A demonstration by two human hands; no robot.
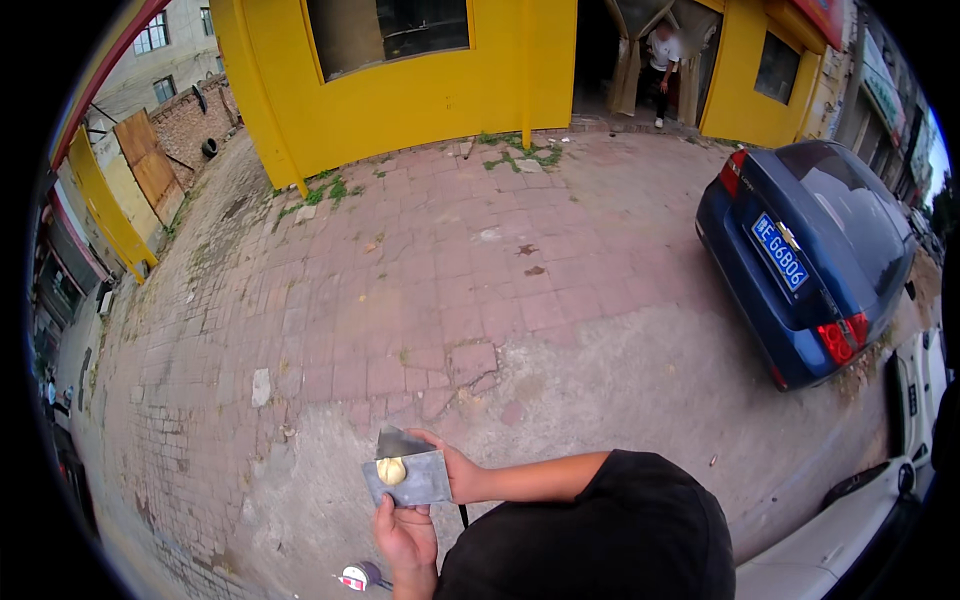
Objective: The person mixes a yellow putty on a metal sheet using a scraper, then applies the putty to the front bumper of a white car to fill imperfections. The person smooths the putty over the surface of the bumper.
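Observation:
Low in the head view, my left hand [405, 540] grips the lower edge of a flat grey plate [423, 482] from below, its thumb at the front. A rounded cream lump of soft-looking material [391, 470] sits on the plate’s upper left. My right hand [455, 463] is closed on the right side, around the plate and a darker grey flat piece [402, 441] that rises behind it; whether these are separate tools is hard to tell. A short black strip hangs below my right wrist.
A round purple container with white top [360, 576] lies on the pavement [300, 340] below. A dark blue car [770, 310] and a white car [800, 550] stand at right. Ahead is a yellow building [400, 120] with a person [662, 70] in its doorway.

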